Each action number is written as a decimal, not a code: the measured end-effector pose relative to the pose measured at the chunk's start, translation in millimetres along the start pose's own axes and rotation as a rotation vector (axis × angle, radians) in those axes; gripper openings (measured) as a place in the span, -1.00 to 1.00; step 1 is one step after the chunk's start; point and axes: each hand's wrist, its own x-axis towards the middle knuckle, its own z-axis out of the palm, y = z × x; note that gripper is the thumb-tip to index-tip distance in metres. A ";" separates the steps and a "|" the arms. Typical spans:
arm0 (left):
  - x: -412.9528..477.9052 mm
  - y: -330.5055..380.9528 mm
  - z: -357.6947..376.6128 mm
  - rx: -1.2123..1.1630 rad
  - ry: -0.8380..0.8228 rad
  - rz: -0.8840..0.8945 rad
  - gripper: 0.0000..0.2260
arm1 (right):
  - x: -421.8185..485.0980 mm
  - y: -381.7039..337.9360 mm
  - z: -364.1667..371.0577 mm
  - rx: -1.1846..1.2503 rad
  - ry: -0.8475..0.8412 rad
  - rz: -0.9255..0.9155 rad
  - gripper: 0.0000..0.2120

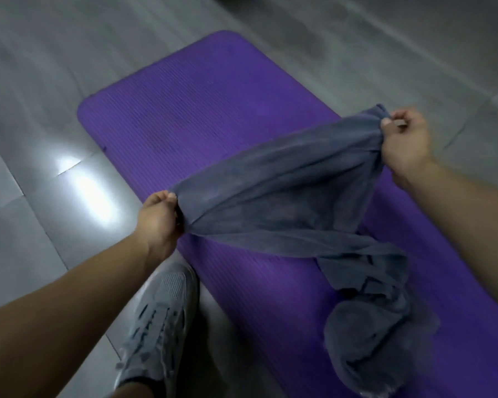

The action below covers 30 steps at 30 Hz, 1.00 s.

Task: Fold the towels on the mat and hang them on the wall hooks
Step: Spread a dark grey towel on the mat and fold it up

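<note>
As I view it remotely through the head camera, the grey towel (285,193) is stretched in the air above the purple mat (213,110). The left hand (160,218) pinches its nearer end between thumb and curled fingers, and the right hand (406,142) grips its farther end, bunched in curled fingers. Grey cloth trails down from the span to a crumpled heap (371,340) on the mat's near right part, and I cannot tell whether that heap is the same towel or a second one. A grey shoe (161,311) stands on the tiled floor (26,81), just beside the mat's edge.
</note>
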 end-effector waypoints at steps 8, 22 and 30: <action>85.3 25.3 3.8 0.249 0.182 0.101 -0.70 | 88.8 -24.6 153.0 -0.220 -0.094 -0.114 -0.86; 93.9 57.3 109.0 0.989 -0.518 0.589 -0.80 | 86.9 16.9 176.5 -0.250 -0.284 0.207 -0.68; 112.4 14.7 225.1 1.477 -0.908 1.211 -0.63 | -9.5 61.0 67.7 -0.140 -0.462 0.661 -0.90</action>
